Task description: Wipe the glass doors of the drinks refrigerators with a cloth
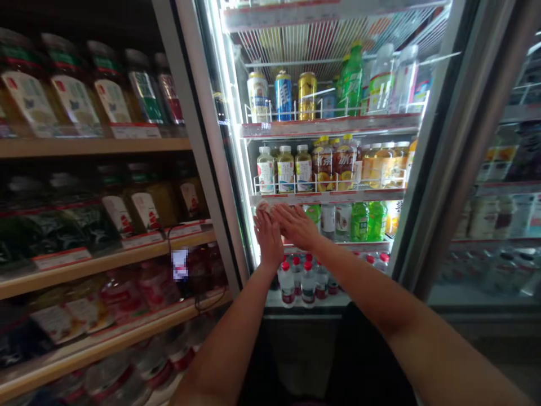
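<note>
Inside the open cooler, a red-and-white rail (329, 197) runs along the front of the middle shelf. Both of the person's hands are raised just below its left end, backs to the camera.

The left hand (267, 239) points straight up, fingers stretched and close together. Their tips reach a small white wad (264, 207) that sits against the rail's left end. Whether the fingers pinch the wad or only press on it cannot be told, and what the wad is made of is not clear either.

The right hand (299, 225) lies slanted just under the rail, beside the left. Its fingers are flat and slightly spread, holding nothing, and its fingertips overlap the left hand's fingers.

Just above the rail stand pale bottles (285, 168) with yellow caps, and further right along it amber bottles (344, 160). Higher above the rail, three cans (283, 95) stand in a row. Below the rail's middle, right of the hands, are green bottles (360, 221). Well below the rail, under the wrists, are red-capped bottles (288, 282). Far left of the rail, outside the cooler, wooden shelves (93, 148) carry jars (67, 96), dim and blurred.
</note>
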A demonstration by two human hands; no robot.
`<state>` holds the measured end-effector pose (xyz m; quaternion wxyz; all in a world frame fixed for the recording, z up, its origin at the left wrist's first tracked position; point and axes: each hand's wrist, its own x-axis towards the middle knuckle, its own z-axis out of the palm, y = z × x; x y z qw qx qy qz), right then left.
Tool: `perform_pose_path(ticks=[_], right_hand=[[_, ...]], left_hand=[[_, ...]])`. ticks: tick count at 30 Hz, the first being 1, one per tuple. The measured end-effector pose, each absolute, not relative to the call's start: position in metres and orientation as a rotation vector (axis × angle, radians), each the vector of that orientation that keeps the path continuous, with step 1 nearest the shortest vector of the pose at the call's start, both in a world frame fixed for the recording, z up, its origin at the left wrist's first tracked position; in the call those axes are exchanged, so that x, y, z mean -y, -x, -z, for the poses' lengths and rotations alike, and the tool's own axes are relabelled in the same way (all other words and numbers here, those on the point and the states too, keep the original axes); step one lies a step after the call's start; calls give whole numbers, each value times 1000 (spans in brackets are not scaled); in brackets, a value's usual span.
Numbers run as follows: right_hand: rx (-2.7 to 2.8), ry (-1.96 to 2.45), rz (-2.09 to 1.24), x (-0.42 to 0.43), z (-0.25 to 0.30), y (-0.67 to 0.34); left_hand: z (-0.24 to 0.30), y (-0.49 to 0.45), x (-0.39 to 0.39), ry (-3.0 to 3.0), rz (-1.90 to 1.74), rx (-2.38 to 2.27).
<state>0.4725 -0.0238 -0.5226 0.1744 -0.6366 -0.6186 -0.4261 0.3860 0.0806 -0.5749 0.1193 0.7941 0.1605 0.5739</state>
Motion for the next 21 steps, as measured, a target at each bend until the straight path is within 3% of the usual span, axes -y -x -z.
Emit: perform_pose_path(ticks=[3,7,13,21], right_hand=[[1617,1925,1324,79,482,-516],[834,1987,1490,150,451,-570],[642,1924,1628,174,474,-600],[665,1856,1618,169,482,-601]], left_hand=[[556,-390,-75,-2365,-1647,-592],[550,-383,-70,-2462,-1667,-712],[557,-371,-107,-2659,-1828,-435],[407,-373,-139,-2552,-2171,-334]])
